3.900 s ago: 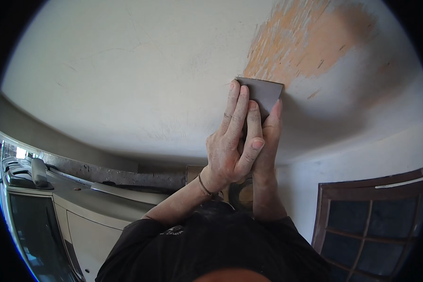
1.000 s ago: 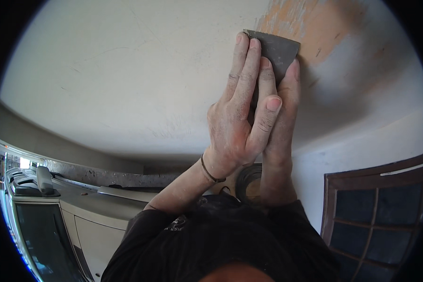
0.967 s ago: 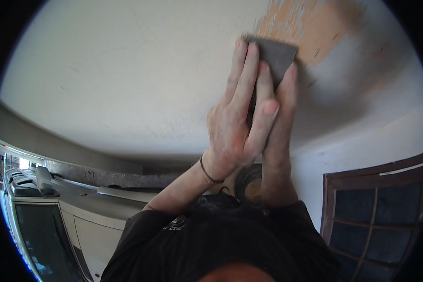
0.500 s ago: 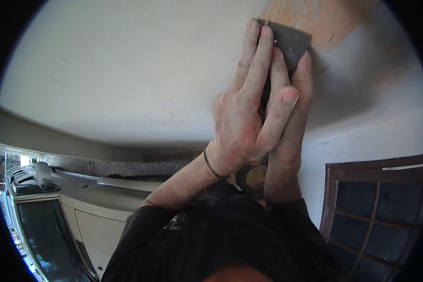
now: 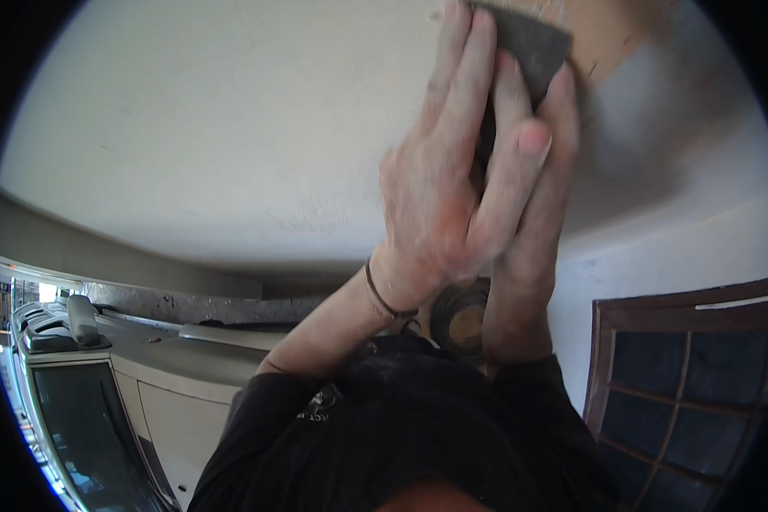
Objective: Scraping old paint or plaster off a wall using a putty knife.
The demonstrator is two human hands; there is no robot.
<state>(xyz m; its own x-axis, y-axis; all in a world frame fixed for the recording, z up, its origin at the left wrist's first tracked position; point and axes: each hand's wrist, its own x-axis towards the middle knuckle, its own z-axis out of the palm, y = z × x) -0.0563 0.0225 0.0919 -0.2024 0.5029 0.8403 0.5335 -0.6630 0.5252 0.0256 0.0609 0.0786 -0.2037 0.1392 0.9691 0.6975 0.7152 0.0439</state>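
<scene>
A dark grey sheet of sandpaper (image 5: 533,47) lies against the pale, curved body panel (image 5: 256,111), beside a worn orange-brown patch (image 5: 606,38). My left hand (image 5: 439,179), a thin dark band round its wrist, presses long, straight fingers along the sheet's left side. Its thumb reaches over my right hand (image 5: 550,171), which lies partly beneath it. The right hand's one clearly visible fingertip sits at the sheet's lower right edge; its other fingers are hidden. Both hands are dusty and slightly blurred, closed together on the sandpaper.
Lower left stands a light-coloured vehicle (image 5: 179,418) with a dark window and a side mirror. A dark wooden-framed window (image 5: 648,367) with several panes is set in the white wall at the right. Below my wrists a round, dark-rimmed object (image 5: 462,324) shows partly.
Both hands and the sandpaper have slid farther up the panel, slightly to the right. The sheet now covers more of the patch's upper left part.
</scene>
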